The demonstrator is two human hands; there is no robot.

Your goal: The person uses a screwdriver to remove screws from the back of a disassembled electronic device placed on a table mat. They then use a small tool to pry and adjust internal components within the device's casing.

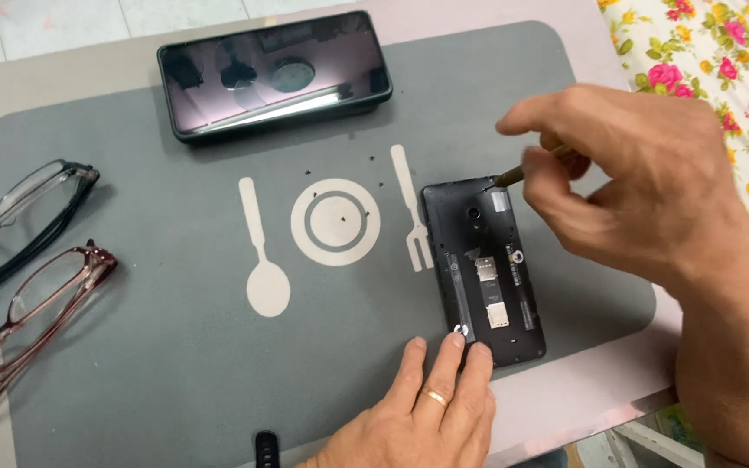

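An opened black phone (484,270), its back cover off and its inner frame exposed, lies on a grey placemat (132,364) printed with a pale spoon, plate and fork. The phone is steadied at its lower end by the left hand (418,416), whose fingers (452,360) are laid close together, their tips pressed on the bottom edge; a gold ring is worn on one of them. A thin screwdriver (513,176) is pinched between the thumb and fingertips of the right hand (643,173), and its tip is set at the top corner of the frame, beside the camera opening.

Several risks can be judged from this. If the tip is not seated squarely, it may slip out of the screw head, and the head may be rounded or the nearby lens and card slots scratched. If too little weight is kept on the lower edge, the phone may be spun or skidded on the mat.

Tiny dark specks (341,217) (probably loose screws) are scattered around the printed plate, unconfined; they could be brushed off by a sleeve or wrist and lost. A second phone (275,74) lies face up at the far edge, and two pairs of glasses (28,260) rest at the left, well apart from the work.
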